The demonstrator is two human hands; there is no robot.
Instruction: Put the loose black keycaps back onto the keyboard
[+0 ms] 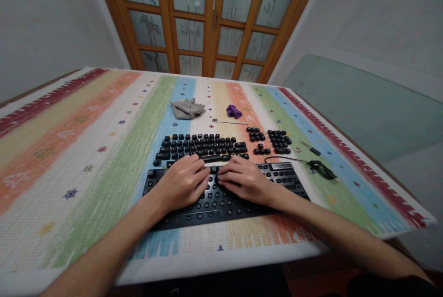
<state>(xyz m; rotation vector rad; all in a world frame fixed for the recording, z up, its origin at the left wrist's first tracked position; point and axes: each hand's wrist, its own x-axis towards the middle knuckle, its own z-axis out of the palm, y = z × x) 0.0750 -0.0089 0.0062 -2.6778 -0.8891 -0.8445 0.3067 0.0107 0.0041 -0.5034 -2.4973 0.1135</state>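
The left hand (185,179) and right hand (245,178), part-curled, hold indiscernible, are at the keyboard (214,204) near the tablecloth surface's (100,186) front edge, wider margin leftward.

Surroundings: striped tablecloth (114,168), two loose cloths, wooden doors (209,34).
Tablecloth banded maroon, orange, yellow, white, green and blue, with small scattered motifs. Grey cloth (187,109) crumpled toward far side; smaller purple cloth (234,111) bunched to its right, apart. Doors beyond far edge, glass panes (189,34) bearing plant designs. Pale left wall (51,25) and right wall (363,15); grey-green panel (367,108), corner rounded, at right.
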